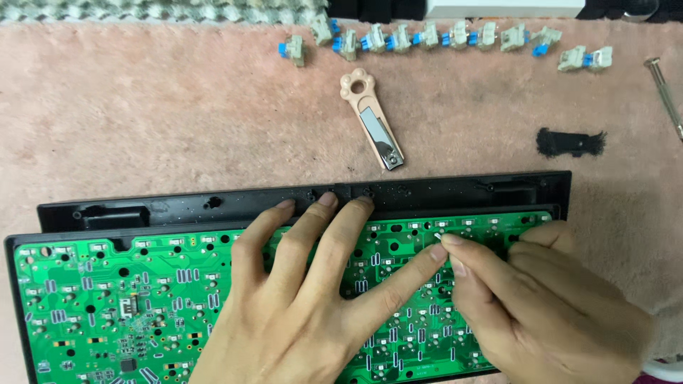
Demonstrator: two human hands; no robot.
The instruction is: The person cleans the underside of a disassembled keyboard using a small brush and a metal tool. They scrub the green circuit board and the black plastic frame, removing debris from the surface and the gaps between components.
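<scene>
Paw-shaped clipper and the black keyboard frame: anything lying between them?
Nothing. In the head view, only bare pink mat separates the paw-shaped clipper from the black frame. The black brush sits off to the side.

Both hands are bare, the left hand (299,299) and the right hand (548,306) alike: no gloves, rings, watch or bands show on them. The fingernails are short and unpainted. No sleeve reaches the wrists within the view.
</scene>
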